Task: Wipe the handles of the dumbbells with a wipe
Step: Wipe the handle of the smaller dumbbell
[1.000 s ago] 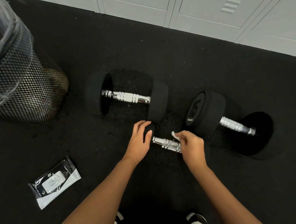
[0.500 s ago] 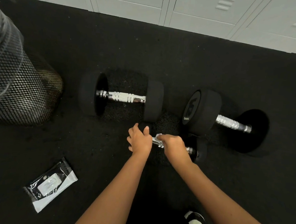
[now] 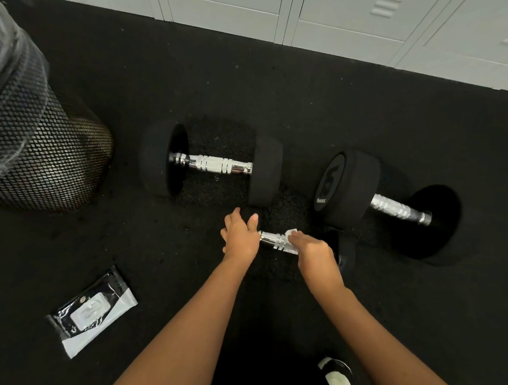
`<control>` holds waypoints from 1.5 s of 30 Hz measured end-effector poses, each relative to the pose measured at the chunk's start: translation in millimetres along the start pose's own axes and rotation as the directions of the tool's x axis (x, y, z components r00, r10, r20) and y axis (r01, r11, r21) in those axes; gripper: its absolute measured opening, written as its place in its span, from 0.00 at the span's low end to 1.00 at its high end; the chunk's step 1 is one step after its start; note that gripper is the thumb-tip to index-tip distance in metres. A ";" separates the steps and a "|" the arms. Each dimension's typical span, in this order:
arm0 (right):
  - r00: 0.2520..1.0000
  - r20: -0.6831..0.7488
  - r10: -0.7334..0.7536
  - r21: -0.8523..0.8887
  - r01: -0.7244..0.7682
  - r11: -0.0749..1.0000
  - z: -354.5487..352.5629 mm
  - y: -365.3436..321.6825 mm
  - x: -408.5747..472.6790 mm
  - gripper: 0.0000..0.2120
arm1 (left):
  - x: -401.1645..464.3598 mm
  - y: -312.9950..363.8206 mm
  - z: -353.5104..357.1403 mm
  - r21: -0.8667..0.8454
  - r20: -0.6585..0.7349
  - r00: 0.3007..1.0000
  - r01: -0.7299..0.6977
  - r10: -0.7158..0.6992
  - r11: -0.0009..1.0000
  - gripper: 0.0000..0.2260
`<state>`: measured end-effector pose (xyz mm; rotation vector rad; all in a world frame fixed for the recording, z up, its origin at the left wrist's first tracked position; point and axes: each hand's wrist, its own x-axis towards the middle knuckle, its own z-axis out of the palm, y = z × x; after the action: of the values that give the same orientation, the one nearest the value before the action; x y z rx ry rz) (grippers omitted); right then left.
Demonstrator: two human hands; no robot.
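Note:
Three black dumbbells with chrome handles lie on the black rubber floor. The small dumbbell (image 3: 273, 239) lies nearest me. My left hand (image 3: 239, 236) grips its left head, which is hidden under the fingers. My right hand (image 3: 314, 251) holds a white wipe (image 3: 292, 239) wrapped on the middle of its chrome handle. The small dumbbell's right head (image 3: 345, 254) shows beside my right wrist. A large dumbbell (image 3: 215, 166) lies behind it, and another large dumbbell (image 3: 394, 207) lies to the right.
A black mesh bin (image 3: 41, 155) with a clear liner stands at the left. A pack of wipes (image 3: 93, 313) lies on the floor at lower left. White lockers (image 3: 346, 25) line the far edge. My shoe (image 3: 339, 379) shows at the bottom.
My right hand slid with the wipe from the handle's right end to its left end, then back to the middle. My left hand stayed on the left head.

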<state>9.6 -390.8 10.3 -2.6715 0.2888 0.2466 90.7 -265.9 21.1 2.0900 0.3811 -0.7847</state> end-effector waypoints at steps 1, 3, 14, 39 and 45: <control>1.000 0.011 0.019 -0.005 -0.019 1.000 2.8 -3.2 2.4 0.19 | -0.1 0.0 -0.1 -0.001 -0.001 1.000 0.000 0.000 1.000 0.24; 0.998 0.051 -0.024 -0.005 0.024 1.000 7.9 -8.1 2.3 0.22 | -0.9 0.1 -0.2 0.003 -0.005 1.000 -0.004 0.004 1.000 0.24; 0.993 0.114 -0.003 -0.029 0.006 1.000 6.8 -11.6 6.4 0.19 | -0.4 -0.2 -1.7 0.027 0.005 1.000 -0.014 0.014 1.000 0.24; 0.998 0.049 -0.039 0.016 0.039 0.999 6.9 -2.5 -0.3 0.25 | 2.3 -3.6 -0.4 0.030 -0.001 0.999 -0.034 0.034 0.999 0.24; 0.979 0.028 -0.200 -0.044 0.201 0.979 10.3 8.9 -15.3 0.34 | 2.8 -5.6 -0.6 0.034 -0.003 0.999 -0.040 0.040 0.999 0.24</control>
<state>-8.6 -391.6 0.9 -2.7167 0.0050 0.2242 90.2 -262.1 16.2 2.1243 0.3293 -0.7689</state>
